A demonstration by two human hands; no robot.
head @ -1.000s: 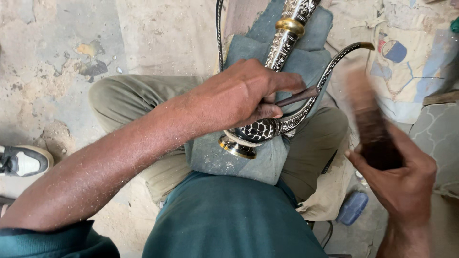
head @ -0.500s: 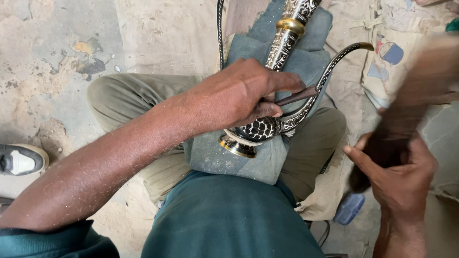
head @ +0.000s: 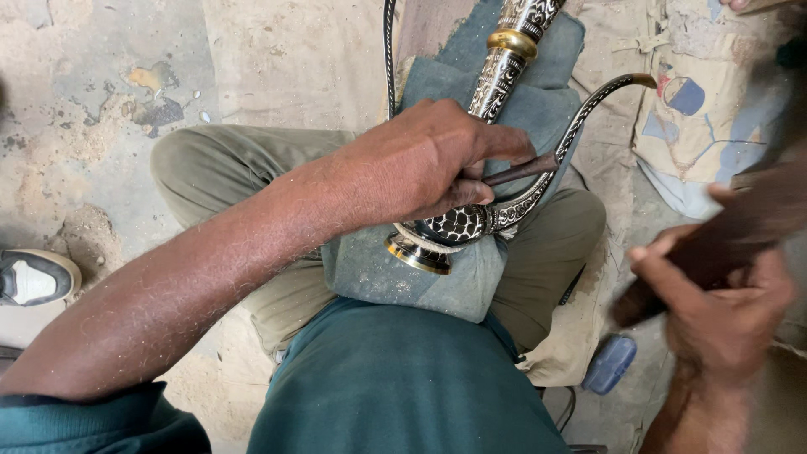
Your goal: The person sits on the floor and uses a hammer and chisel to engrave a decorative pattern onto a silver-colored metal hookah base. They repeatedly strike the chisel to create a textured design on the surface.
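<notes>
We see the left hand [head: 424, 160] closed around a thin dark punch [head: 525, 169], tip set against the engraved metal ewer [head: 471, 220]. Ewer lies on a grey-green cushion [head: 395, 273] across the lap, curved spout [head: 601, 101] pointing right. Right hand [head: 723, 311] is off to the right, fingers wrapped on a dark wooden mallet [head: 723, 231], motion-blurred. Blue block [head: 609, 364] on the floor beside the knee.

One ewer [head: 496, 126], one punch [head: 523, 169], one mallet [head: 723, 240], one cushion [head: 420, 282], two hands [head: 424, 160], one shoe [head: 35, 277]
</notes>
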